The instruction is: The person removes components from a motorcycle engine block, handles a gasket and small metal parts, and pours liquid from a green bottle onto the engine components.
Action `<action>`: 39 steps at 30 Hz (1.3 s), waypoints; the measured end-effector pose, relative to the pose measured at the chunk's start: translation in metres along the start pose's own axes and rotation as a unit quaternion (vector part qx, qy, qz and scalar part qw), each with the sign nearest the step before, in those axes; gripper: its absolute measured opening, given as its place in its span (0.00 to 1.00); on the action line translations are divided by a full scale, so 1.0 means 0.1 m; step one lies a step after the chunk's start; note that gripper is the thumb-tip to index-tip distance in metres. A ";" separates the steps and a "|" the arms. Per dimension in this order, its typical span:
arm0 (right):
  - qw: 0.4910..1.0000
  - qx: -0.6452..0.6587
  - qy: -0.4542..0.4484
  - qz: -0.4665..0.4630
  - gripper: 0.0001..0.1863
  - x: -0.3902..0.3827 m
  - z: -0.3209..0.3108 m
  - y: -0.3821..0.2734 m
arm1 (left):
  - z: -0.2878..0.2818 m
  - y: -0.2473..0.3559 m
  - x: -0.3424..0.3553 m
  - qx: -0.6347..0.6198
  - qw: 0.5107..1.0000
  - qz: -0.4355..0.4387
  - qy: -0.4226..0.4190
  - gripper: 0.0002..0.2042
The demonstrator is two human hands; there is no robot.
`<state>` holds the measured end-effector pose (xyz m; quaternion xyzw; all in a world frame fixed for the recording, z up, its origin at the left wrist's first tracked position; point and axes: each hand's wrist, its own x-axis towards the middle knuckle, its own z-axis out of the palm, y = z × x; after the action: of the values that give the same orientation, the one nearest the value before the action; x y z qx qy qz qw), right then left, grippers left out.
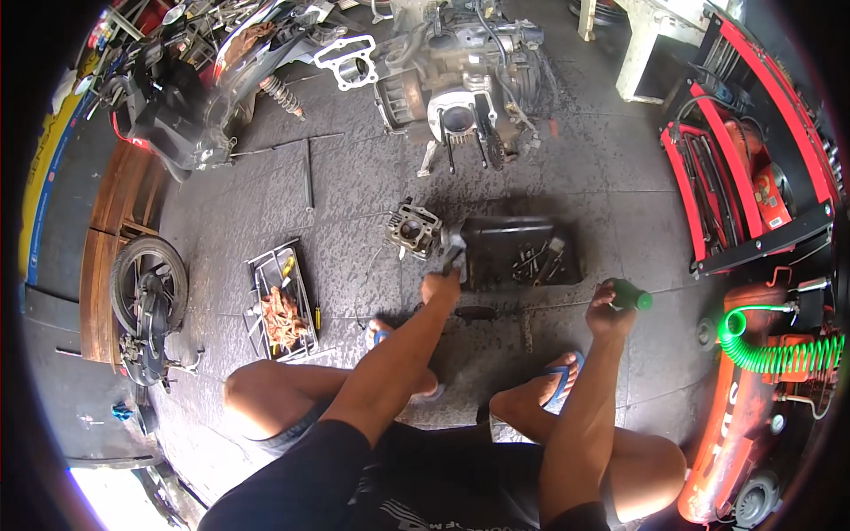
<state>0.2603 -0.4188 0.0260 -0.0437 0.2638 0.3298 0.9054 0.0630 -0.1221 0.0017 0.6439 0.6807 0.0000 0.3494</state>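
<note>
My left hand point(441, 288) is closed at the left end of a black tray point(482, 276). A blurred greyish piece sticks up from its fingers, and its kind cannot be made out. Just beyond that hand, a metal engine cylinder point(413, 228) rests on the floor. Out to the right of the tray, my right hand point(609, 311) grips a green bottle point(629, 295) tipped sideways, its cap end pointing right. Several small metal parts or tools point(538, 259) lie inside the tray.
A partly stripped engine point(460, 80) stands ahead on the dark tiled floor. Left are a wire basket point(257, 310) with an orange-brown rag point(282, 317) and a wheel point(149, 283). Right are a red tool cart point(699, 203) and an orange tank point(730, 416) with a green coiled hose point(779, 356).
</note>
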 end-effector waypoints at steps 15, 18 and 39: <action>0.982 -0.003 0.173 0.072 0.36 0.56 -0.51 0.06 | -1.29 1.05 0.60 0.412 0.860 0.288 -0.084 0.38; 0.988 -0.070 0.137 0.021 0.40 0.67 -0.69 -0.17 | -1.17 0.85 0.70 0.396 0.876 0.272 -0.050 0.55; 0.262 -0.915 0.207 -0.226 0.14 -0.45 -1.23 1.40 | -1.18 0.12 1.60 0.193 0.961 0.106 0.165 0.63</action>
<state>0.0894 -0.3671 -0.0428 -0.9678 -0.0553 0.1142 0.2173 0.0289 0.0732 0.0205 0.7585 0.6440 0.0121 0.0989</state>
